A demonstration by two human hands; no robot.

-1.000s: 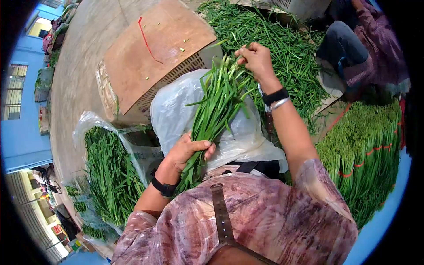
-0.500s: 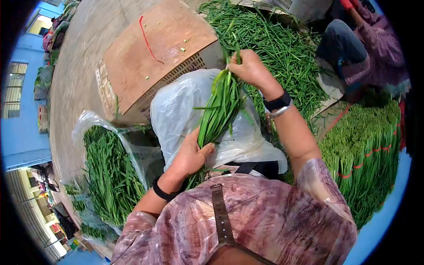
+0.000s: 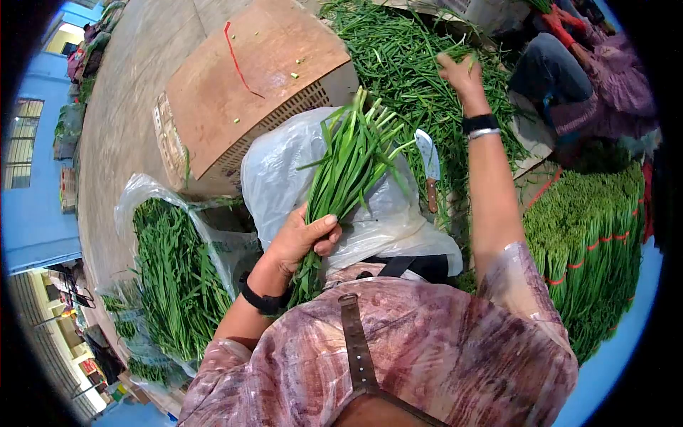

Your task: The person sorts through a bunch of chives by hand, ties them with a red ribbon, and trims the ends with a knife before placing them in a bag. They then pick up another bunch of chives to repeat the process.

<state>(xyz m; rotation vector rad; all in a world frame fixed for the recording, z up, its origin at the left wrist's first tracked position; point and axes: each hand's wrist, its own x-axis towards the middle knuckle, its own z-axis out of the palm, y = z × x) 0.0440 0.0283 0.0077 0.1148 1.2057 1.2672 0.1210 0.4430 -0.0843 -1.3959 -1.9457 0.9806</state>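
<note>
My left hand [image 3: 304, 235] is wrapped round a bunch of garlic chives [image 3: 348, 160], holding it over the clear plastic sheet [image 3: 277, 153] on my lap. The pale stalk ends fan out at the top, away from me. My right hand [image 3: 464, 77] is stretched over the loose heap of green stalks [image 3: 413, 64] at the upper right, thumb and fingers apart. Whether its fingers touch any stalks is hard to make out. A knife [image 3: 430, 171] with a wooden handle lies to the right of my lap, blade pointing away.
A crate topped with a brown board [image 3: 263, 71] stands ahead, with a red strip [image 3: 238, 60] on it. Cut greens in plastic [image 3: 178, 277] lie at left. Red-banded bundles [image 3: 587, 249] stand at right. Another person [image 3: 597, 92] with red gloves sits at the upper right.
My right hand has left the top of the bunch and moved right and away to the heap. The bunch's stalk ends have spread, and the knife has come into view.
</note>
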